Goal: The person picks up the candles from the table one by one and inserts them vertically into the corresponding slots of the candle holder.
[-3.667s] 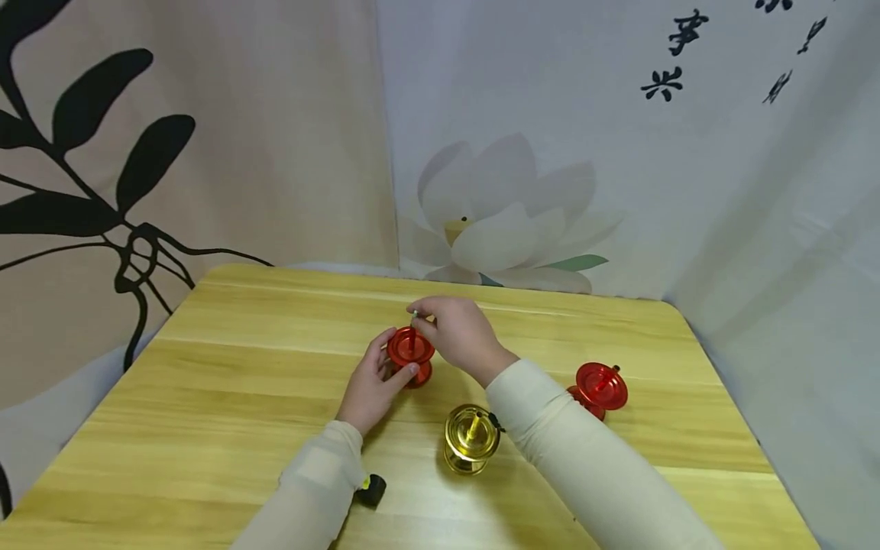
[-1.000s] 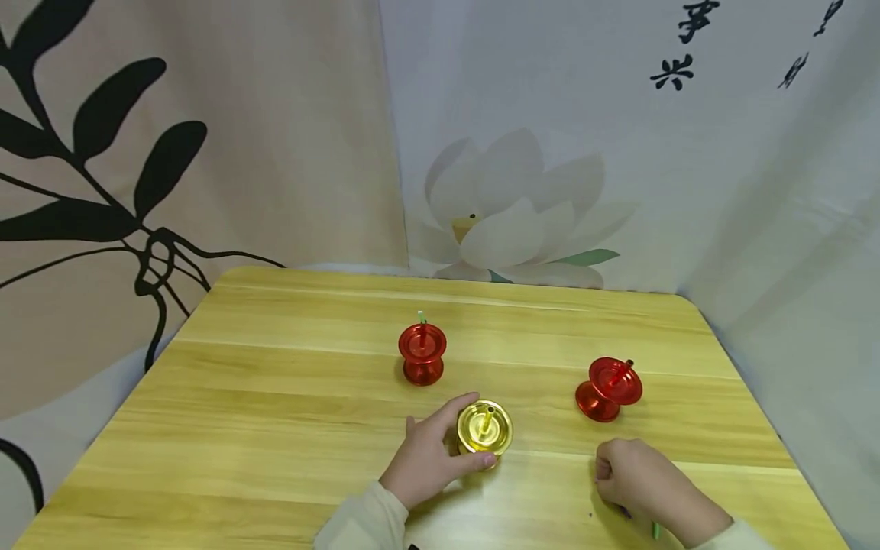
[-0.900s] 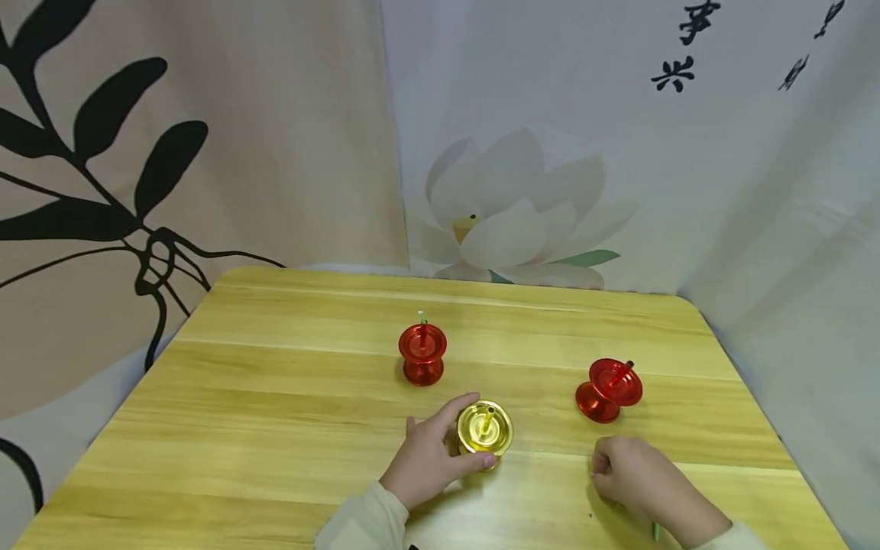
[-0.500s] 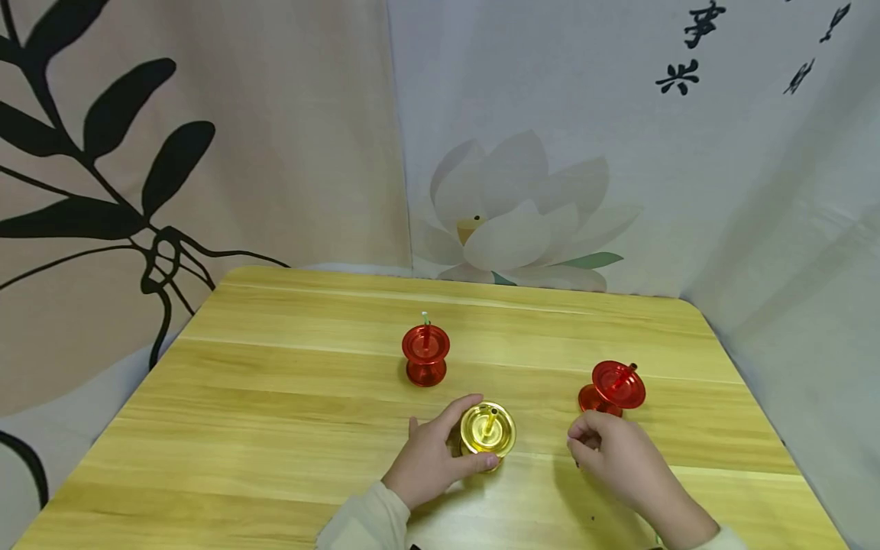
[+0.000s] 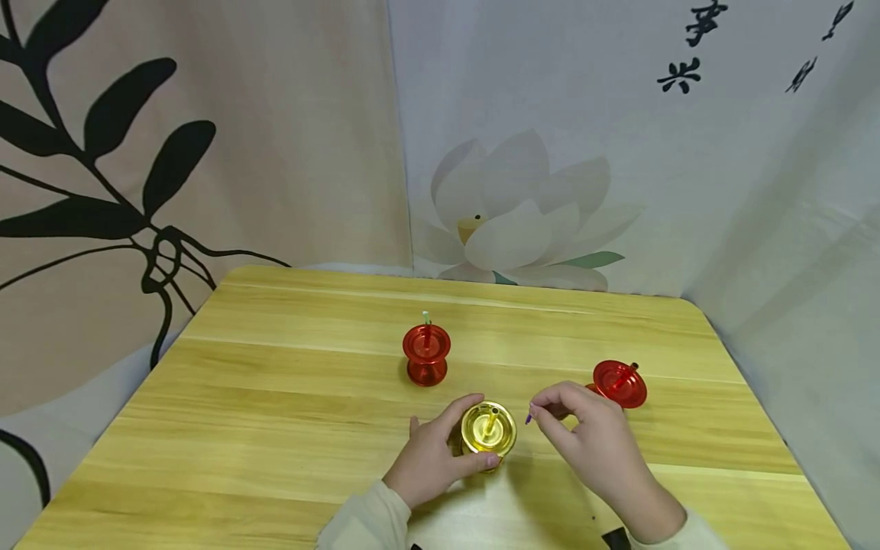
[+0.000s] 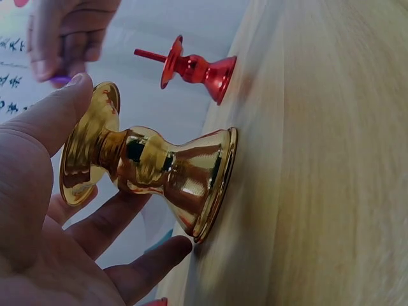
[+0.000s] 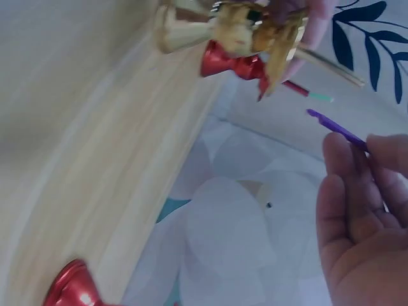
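Observation:
A shiny gold candle holder [image 5: 490, 437] stands upright on the table, a thin tube rising from its dish. Around its dish curve the thumb and fingers of my left hand [image 5: 428, 462]. My right hand [image 5: 600, 439], just right of it, pinches a thin purple stick [image 7: 341, 132] between thumb and fingertips; the stick's free end points at the gold tube [image 7: 335, 65] but is apart from it. Behind stands a red candle holder [image 5: 427, 355] with a pale green stick [image 5: 426, 316] in its tube. Another red candle holder [image 5: 619, 384], its tube bare, is partly hidden behind my right hand.
The wooden table [image 5: 296, 397] runs back to a printed curtain [image 5: 309, 153]. By my right wrist lies a black piece [image 5: 615, 538]. A tiny dark speck [image 5: 594, 518] sits on the tabletop nearby.
Earlier both hands were at the back red candle holder. Left hand then moved to the gold one and stays there. Right hand has come left and up from the table's right, purple stick now showing.

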Demonstrator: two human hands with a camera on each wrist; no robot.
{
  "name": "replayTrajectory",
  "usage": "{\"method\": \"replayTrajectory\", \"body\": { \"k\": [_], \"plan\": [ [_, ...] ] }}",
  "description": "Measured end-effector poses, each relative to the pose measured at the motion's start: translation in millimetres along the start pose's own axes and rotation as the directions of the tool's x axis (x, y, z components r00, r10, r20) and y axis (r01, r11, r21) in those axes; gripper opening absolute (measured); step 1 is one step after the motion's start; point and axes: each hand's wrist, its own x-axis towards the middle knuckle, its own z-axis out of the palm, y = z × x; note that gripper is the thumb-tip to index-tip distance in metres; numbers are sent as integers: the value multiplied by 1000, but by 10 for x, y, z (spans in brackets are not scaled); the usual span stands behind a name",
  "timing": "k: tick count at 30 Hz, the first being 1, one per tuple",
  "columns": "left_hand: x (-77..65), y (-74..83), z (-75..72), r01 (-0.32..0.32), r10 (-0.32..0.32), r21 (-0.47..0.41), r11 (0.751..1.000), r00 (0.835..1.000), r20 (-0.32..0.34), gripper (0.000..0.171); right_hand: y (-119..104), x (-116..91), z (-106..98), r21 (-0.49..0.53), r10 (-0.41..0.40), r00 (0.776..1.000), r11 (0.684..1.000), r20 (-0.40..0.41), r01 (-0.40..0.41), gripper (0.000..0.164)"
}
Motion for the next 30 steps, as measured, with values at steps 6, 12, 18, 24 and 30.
{"method": "replayTrajectory", "body": {
  "k": [6, 12, 18, 24, 30],
  "plan": [
    [-7, 4, -12, 6, -6, 1, 1000, 1000, 7, 79, -158, 112, 32, 76, -58, 996, 995, -60, 63, 26],
    [-12, 9, -24, 16, -16, 0, 1000, 1000, 13, 78, -271, 200, 68, 83, -74, 996, 993, -54, 78, 26],
    [-7, -3, -19, 5, -5, 0, 1000, 1000, 16, 76, -306, 220, 99, 83, -66, 997, 994, -34, 68, 26],
    [-4, -7, -12, 3, -3, 4, 1000, 1000, 17, 77, -297, 209, 141, 60, -60, 998, 996, 4, 60, 25],
    [0, -11, -12, 11, -11, 6, 1000, 1000, 18, 79, -283, 201, 174, 76, -58, 998, 996, 27, 56, 21]
  ]
}}
